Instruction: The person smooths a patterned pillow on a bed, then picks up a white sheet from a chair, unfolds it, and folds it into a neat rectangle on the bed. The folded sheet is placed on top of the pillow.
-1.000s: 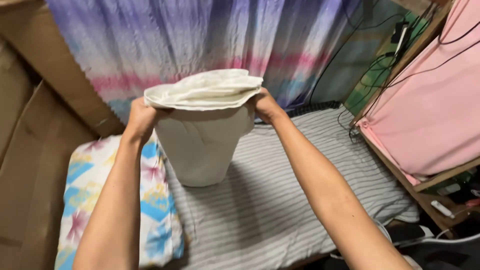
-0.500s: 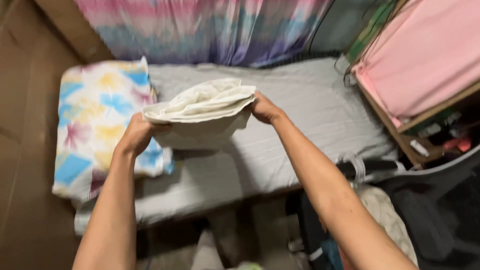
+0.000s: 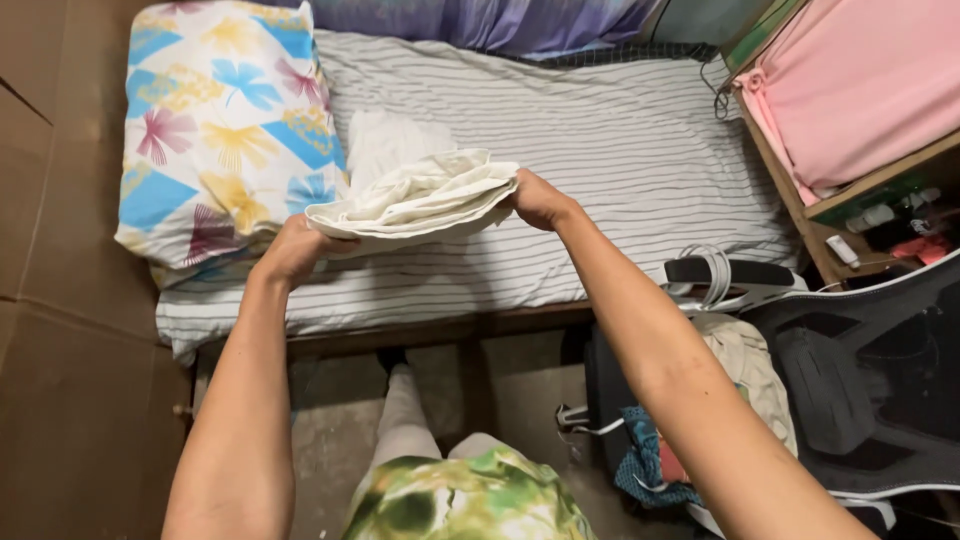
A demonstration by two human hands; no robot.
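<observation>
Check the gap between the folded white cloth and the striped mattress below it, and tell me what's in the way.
Nothing visible is. The left hand and right hand grip the white cloth by its ends above the striped mattress. The flowered pillow lies off to one side.

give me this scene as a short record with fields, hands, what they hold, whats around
left hand: left hand grips the left edge of the folded white cloth
right hand: right hand grips the cloth's right edge
cloth state: bunched in layers, held above the bed, its far part draping onto the sheet
bed: striped sheet on the mattress
pillow: floral pillow at the left end of the bed
right side: pink fabric over a wooden shelf; black chair beside the bed
below: green patterned shorts
</observation>
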